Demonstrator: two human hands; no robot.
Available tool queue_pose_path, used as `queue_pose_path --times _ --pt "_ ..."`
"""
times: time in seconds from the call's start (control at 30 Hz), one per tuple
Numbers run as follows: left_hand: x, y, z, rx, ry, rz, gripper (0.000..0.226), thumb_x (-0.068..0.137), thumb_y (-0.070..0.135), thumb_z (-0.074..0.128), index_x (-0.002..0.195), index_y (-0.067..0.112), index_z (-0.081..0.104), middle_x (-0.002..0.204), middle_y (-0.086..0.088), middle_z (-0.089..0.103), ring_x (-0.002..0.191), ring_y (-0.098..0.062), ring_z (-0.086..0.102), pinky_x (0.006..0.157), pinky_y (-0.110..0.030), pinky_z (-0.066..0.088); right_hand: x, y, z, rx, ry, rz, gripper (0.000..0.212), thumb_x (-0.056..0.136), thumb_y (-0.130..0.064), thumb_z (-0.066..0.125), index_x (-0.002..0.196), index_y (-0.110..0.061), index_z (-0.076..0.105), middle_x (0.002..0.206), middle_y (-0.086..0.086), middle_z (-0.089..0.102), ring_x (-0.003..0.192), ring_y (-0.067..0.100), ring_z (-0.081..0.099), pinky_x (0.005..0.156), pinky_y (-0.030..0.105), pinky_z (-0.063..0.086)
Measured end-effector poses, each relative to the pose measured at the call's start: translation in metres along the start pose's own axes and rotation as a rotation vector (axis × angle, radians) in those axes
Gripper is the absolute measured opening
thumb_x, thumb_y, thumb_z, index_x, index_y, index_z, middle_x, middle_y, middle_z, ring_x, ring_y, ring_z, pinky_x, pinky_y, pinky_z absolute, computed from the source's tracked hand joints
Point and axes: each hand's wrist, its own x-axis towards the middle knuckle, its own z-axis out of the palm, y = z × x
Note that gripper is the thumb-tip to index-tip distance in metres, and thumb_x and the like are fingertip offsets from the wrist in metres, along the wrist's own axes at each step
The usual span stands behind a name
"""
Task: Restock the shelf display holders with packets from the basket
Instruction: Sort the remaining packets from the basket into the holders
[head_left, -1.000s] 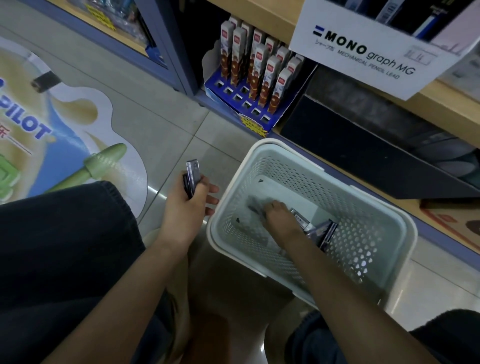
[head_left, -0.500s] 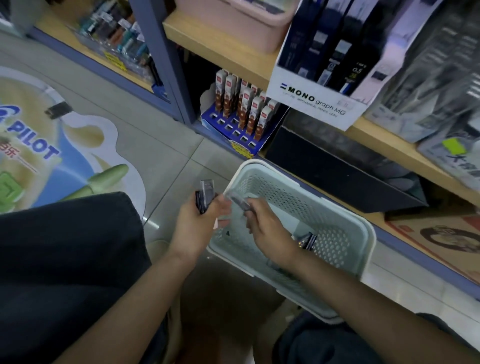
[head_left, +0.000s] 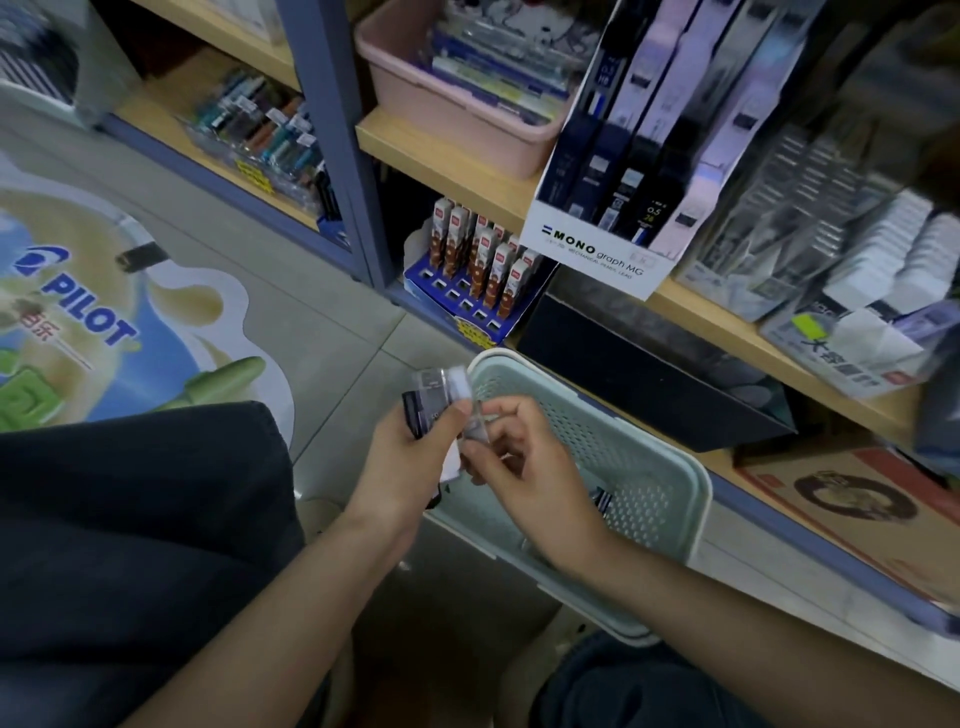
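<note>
Left hand (head_left: 400, 467): fingers curled round a small stack of packets (head_left: 427, 404), held upright. Right hand (head_left: 530, 478): thumb and forefinger pinch a clear packet (head_left: 475, 415), blurred, against the stack's right side; the other fingers are loosely bent.

Directly beyond and below both hands: pale green basket (head_left: 698, 499), with one dark loose packet (head_left: 602, 501) seen inside.

Beyond the fingertips, lower shelf: blue holder (head_left: 457, 312), back rows filled with brown-and-white packets, front slots vacant. Above it: white MONO holder (head_left: 587, 254) with tall dark and pale packets; pink tub (head_left: 447, 124) filled with flat items.
</note>
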Motion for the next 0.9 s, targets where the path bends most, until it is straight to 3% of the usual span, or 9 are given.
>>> queue_pose_path --times 0.07,0.17,0.3,0.37,0.6,0.77,0.9 --pt "-0.004 0.008 0.004 -0.010 -0.022 0.018 0.016 0.088 0.027 0.060 0.102 0.021 0.064 0.097 -0.008 0.069 0.097 -0.026 0.064 0.089 -0.043 0.052 -0.005 -0.009 -0.004 0.068 0.066 0.010 0.015 0.091 -0.014 0.057 0.102 -0.021 0.048 0.078 -0.011 0.065 0.075 0.007 0.064 0.073 0.029 0.055" --pt "-0.011 0.022 0.012 -0.048 -0.035 0.041 0.015 0.087 0.028 0.061 0.099 0.019 0.066 0.096 -0.010 0.070 0.097 -0.028 0.064 0.091 -0.048 0.050 -0.011 -0.027 -0.016 0.120 0.157 0.008 0.008 0.091 -0.010 0.056 0.097 -0.014 0.052 0.075 -0.010 0.063 0.071 0.009 0.064 0.068 0.023 0.052" --pt "-0.025 0.043 0.020 -0.185 -0.071 0.063 0.019 0.089 0.028 0.058 0.092 0.009 0.061 0.074 -0.003 0.068 0.064 -0.009 0.066 0.058 -0.021 0.054 -0.023 -0.053 -0.041 -0.003 0.261 -0.063 0.011 0.088 -0.011 0.062 0.093 -0.021 0.061 0.086 -0.004 0.063 0.077 0.008 0.060 0.071 0.022 0.051" --pt "-0.035 0.056 0.023 -0.195 -0.102 0.071 0.021 0.090 0.028 0.057 0.093 0.007 0.061 0.061 0.000 0.065 0.053 -0.008 0.059 0.051 -0.018 0.050 -0.031 -0.064 -0.053 -0.092 0.298 -0.106 0.013 0.086 -0.012 0.065 0.094 -0.022 0.066 0.094 0.003 0.064 0.084 0.008 0.062 0.076 0.020 0.050" --pt "-0.068 0.084 0.041 0.053 -0.232 0.227 0.018 0.091 0.026 0.055 0.098 0.011 0.063 0.055 0.004 0.061 0.043 -0.001 0.053 0.044 -0.013 0.043 -0.052 -0.103 -0.087 0.209 0.466 -0.104 0.011 0.082 -0.003 0.063 0.093 -0.007 0.063 0.076 0.004 0.063 0.066 0.007 0.062 0.064 0.017 0.053" --pt "-0.069 0.096 0.054 0.321 -0.338 0.357 0.009 0.090 0.028 0.058 0.086 0.020 0.057 0.055 0.001 0.062 0.047 -0.007 0.056 0.052 -0.023 0.047 -0.065 -0.119 -0.103 0.227 0.498 -0.073 0.012 0.082 -0.008 0.063 0.093 -0.008 0.065 0.074 0.002 0.065 0.066 0.009 0.063 0.063 0.017 0.053" --pt "-0.059 0.124 0.070 0.347 -0.400 0.429 0.008 0.092 0.027 0.055 0.093 0.020 0.058 0.056 0.002 0.060 0.046 -0.005 0.056 0.051 -0.020 0.048 -0.051 -0.129 -0.124 0.125 0.688 -0.177 0.007 0.087 -0.011 0.060 0.094 -0.011 0.063 0.080 0.002 0.066 0.068 0.008 0.063 0.064 0.016 0.052"
